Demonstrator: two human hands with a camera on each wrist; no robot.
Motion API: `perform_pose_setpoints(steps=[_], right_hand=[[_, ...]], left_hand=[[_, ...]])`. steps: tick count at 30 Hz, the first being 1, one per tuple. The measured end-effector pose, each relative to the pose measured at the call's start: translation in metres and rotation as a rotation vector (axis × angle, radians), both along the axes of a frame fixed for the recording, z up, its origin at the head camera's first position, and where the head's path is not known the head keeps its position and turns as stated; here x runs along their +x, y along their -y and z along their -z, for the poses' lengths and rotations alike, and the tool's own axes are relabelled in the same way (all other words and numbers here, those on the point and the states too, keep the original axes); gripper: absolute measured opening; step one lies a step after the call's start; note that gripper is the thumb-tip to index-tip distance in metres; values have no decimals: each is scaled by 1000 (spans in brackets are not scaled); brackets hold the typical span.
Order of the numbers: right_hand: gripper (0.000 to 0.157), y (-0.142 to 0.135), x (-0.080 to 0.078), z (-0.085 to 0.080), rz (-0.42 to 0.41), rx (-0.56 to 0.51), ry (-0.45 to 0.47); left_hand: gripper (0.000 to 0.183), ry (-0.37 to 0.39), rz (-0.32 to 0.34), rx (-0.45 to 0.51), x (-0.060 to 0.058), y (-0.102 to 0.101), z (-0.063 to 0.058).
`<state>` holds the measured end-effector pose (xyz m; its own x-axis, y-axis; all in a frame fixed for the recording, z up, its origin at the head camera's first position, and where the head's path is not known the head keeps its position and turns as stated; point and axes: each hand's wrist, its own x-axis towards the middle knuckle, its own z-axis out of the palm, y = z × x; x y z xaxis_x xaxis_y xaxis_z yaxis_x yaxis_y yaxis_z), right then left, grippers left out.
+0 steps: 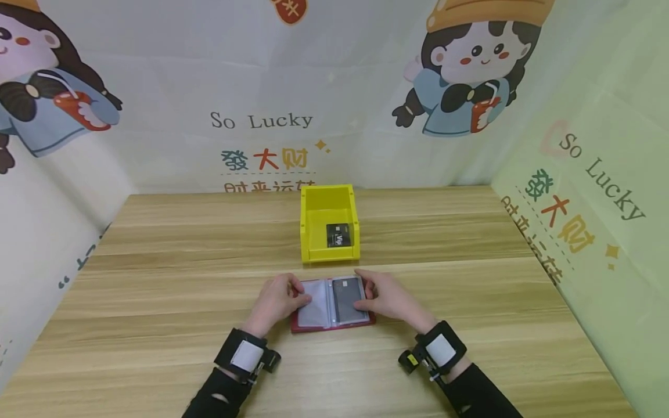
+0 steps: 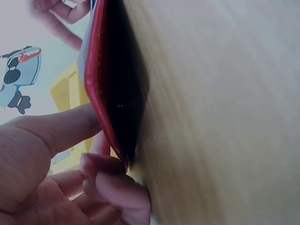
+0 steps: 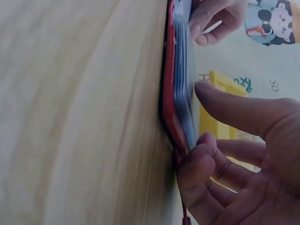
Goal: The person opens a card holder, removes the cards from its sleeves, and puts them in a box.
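A red card holder point(image 1: 308, 329) lies spread flat on the table, its clear plastic sleeves point(image 1: 315, 312) facing up. In the right-hand sleeve sits a dark grey card point(image 1: 347, 302). My left hand point(image 1: 276, 301) pinches the holder's left edge, thumb on the sleeve and fingers curled at the red cover's rim point(image 2: 97, 89). At the other side, my right hand point(image 1: 389, 297) holds the right edge, its thumb over the grey card and fingers at the stacked sleeves point(image 3: 182, 79). A thin red strap point(image 3: 183, 201) hangs from the holder's edge in the right wrist view.
Just beyond the holder stands a yellow bin point(image 1: 330, 255) with a black "Vip" card point(image 1: 338, 235) inside. The wooden table point(image 1: 157, 290) is bounded by printed cloth walls point(image 1: 366, 157) at the back and sides.
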<state>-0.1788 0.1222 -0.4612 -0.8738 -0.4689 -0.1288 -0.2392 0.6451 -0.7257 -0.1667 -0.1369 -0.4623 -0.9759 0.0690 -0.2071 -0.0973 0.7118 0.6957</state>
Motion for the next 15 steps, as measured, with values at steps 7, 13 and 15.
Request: perform_pose_setpoints(steps=[7,13,15], right_hand=[[73,-7,-4,5,-32,5,18],[73,-6,-4,7,-20,13,39],[72,-6,-4,7,-18,19,43]], left_hand=[[13,-23,19,-79,1,-6,-4],[4,-114,72,-74,3,-17,-6],[4,-146,87,-54,3,-21,-6]])
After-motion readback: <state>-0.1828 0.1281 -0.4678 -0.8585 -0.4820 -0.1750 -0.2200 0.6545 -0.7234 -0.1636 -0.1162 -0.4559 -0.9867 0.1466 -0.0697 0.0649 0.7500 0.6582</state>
